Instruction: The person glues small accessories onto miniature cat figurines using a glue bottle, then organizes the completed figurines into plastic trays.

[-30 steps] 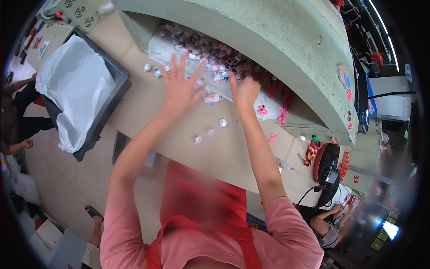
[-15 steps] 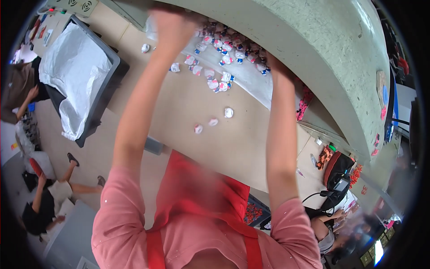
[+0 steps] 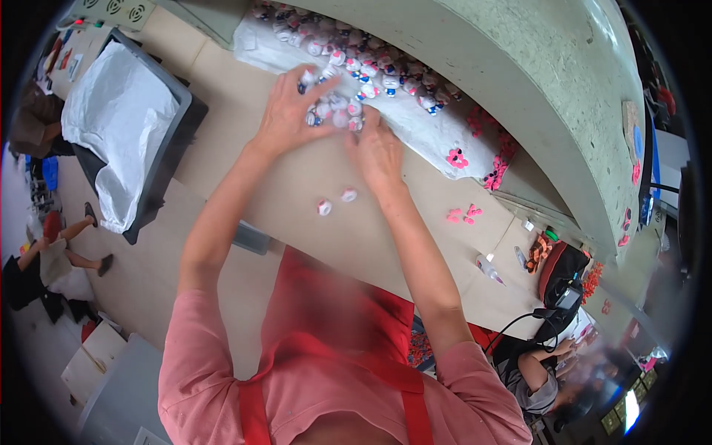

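Small white figurines with pink and blue parts (image 3: 339, 111) lie bunched on the table between my hands. My left hand (image 3: 291, 113) curves around the left side of this bunch, thumb and fingers apart. Against its right side rests my right hand (image 3: 377, 148), its fingers bent slightly and somewhat blurred, touching the nearest figurines. Behind, a dense pile of similar figurines (image 3: 363, 58) covers a white sheet (image 3: 259, 48). Two loose white-and-pink pieces, one piece (image 3: 324, 207) and another (image 3: 348, 194), lie nearer my body.
A pale green curved ledge (image 3: 519, 96) overhangs the pile. Pink pieces (image 3: 467, 214), a small pointed-tip bottle (image 3: 489, 269) and a black-and-red pouch (image 3: 558, 278) lie to the right. At left stands a dark grey tray (image 3: 189, 122) lined with white sheeting. Other people sit at both sides.
My hands have come toward each other and nearer from the back of the table. Scattered figurines are now bunched between them. Pink pieces and the bottle, hidden before by my right arm, now show.
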Demonstrator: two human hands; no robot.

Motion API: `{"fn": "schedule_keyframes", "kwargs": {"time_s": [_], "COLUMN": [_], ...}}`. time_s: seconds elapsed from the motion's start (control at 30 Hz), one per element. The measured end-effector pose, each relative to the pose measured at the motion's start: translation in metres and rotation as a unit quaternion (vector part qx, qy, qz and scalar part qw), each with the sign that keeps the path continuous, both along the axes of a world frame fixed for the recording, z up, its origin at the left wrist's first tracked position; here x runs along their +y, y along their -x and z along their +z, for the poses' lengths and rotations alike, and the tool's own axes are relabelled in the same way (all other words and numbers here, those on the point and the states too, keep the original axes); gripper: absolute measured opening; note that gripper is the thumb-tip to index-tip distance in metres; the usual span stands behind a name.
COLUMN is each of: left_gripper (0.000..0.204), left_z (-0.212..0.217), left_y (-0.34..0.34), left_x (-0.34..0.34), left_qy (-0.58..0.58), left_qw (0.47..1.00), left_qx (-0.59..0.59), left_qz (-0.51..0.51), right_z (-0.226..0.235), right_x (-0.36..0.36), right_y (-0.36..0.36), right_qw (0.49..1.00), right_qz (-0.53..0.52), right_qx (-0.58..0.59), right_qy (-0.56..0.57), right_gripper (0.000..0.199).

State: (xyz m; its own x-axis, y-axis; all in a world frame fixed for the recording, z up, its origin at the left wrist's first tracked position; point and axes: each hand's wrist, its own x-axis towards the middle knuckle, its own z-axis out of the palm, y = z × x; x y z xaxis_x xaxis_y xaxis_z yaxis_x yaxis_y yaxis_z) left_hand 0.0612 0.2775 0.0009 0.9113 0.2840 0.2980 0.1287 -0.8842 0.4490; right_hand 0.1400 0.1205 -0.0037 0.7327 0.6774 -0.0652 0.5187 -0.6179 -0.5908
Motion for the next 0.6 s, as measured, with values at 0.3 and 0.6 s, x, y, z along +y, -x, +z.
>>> {"fn": "schedule_keyframes", "kwargs": {"time_s": [0.3,0.6], "left_gripper": [0.037,0.027], "left_z": [-0.016,0.047], "left_y": [-0.023,-0.064], "left_x": [-0.015,0.015], "left_qy": [0.105,-0.002], "left_qw": [0.985,0.996], "left_qx": [-0.129,-0.078], "left_qz": [-0.041,0.034], "right_z": [0.009,0.052], "right_x": [0.012,0.005], "right_y": [0.000,-0.073], "right_qw": [0.988,0.965], "right_qz": [-0.064,-0.101], "right_qx": [0.056,-0.147], "right_qy": [-0.129,-0.192], "right_gripper": [0.046,0.022]}}
